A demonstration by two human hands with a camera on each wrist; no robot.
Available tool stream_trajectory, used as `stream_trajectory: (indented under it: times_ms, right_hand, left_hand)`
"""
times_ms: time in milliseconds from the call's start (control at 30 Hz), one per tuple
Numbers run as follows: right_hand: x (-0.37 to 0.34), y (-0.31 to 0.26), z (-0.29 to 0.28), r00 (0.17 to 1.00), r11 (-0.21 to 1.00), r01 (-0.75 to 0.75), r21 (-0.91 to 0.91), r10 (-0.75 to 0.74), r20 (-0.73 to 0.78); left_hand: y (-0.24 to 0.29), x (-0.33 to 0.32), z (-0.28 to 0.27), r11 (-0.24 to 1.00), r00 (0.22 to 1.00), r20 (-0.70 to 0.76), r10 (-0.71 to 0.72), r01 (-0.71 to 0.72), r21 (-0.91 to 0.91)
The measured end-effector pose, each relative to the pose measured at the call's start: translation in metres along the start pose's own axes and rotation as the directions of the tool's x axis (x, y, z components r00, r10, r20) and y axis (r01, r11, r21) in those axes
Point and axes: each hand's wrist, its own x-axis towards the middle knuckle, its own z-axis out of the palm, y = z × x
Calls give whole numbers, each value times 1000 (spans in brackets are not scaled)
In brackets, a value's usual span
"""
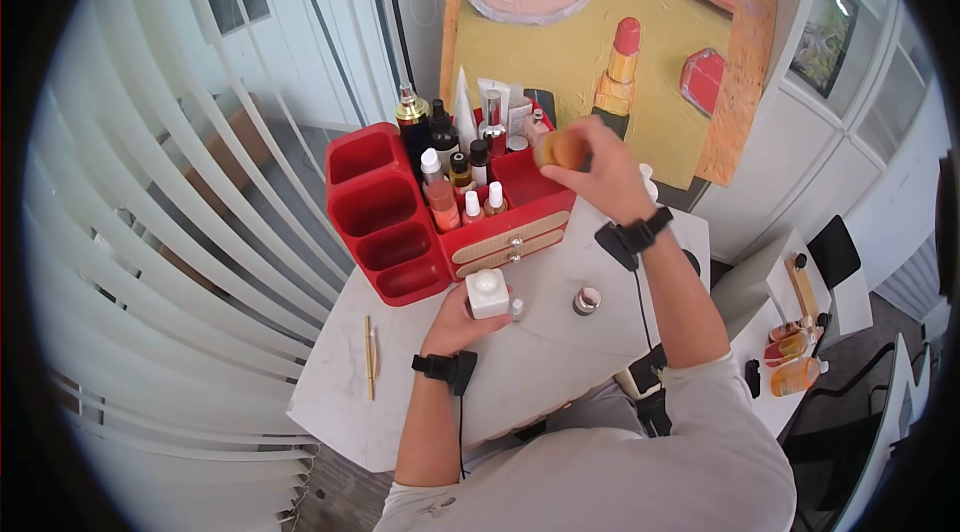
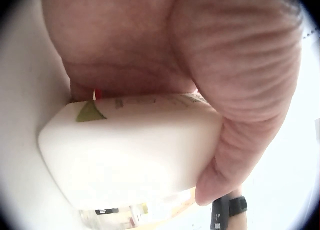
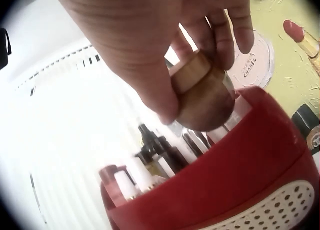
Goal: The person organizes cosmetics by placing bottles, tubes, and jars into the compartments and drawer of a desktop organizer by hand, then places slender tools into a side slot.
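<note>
My right hand (image 1: 612, 172) holds a small round amber jar (image 3: 206, 102) with a wood-coloured lid, pinched between thumb and fingers, above the right part of a red cosmetics organizer (image 1: 515, 232). In the right wrist view the jar is tilted over the organizer's red rim. My left hand (image 1: 462, 325) grips a white square bottle (image 1: 487, 294) at the table, just in front of the organizer's drawers. Seen from the left wrist, the thumb curls round the bottle's side (image 2: 135, 150). Several bottles and tubes stand in the organizer, among them an orange-pink bottle (image 1: 442, 207).
On the white table (image 1: 420, 432) stand a small jar (image 1: 587, 301) and a tiny white-capped bottle (image 1: 517, 308). Two thin gold sticks (image 1: 371, 357) lie at the left. Empty red compartments (image 1: 375, 207) line the organizer's left side. A painting (image 1: 560, 52) leans behind.
</note>
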Motion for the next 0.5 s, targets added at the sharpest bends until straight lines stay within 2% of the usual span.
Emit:
stream_trajectory:
  times_ms: [67,100,200,333,433,500]
  right_hand:
    - [8,3,14,970,976,81,-203,-31,239]
    - [12,8,18,950,961,142,-239,-65,305]
    - [18,21,26,938,925,224,-306,-119,326]
    - [15,9,25,939,927,242,-287,-149,309]
    - [10,7,22,962,929,222,-297,-158,224]
    - [9,20,20,972,975,181,-131,-158,173]
  left_hand:
    - [-1,-1,0,999,1000,-4,-4,5,34]
    - [-1,-1,-1,999,1000,-12,-2,3,33]
    - [0,-1,-1,999,1000,-6,-13,13,34]
    - [-1,-1,0,999,1000,-27,1,0,43]
    - [0,-1,-1,998,1000,-16,5,-4,65]
    - [1,-2,0,998,1000,-15,8,-7,65]
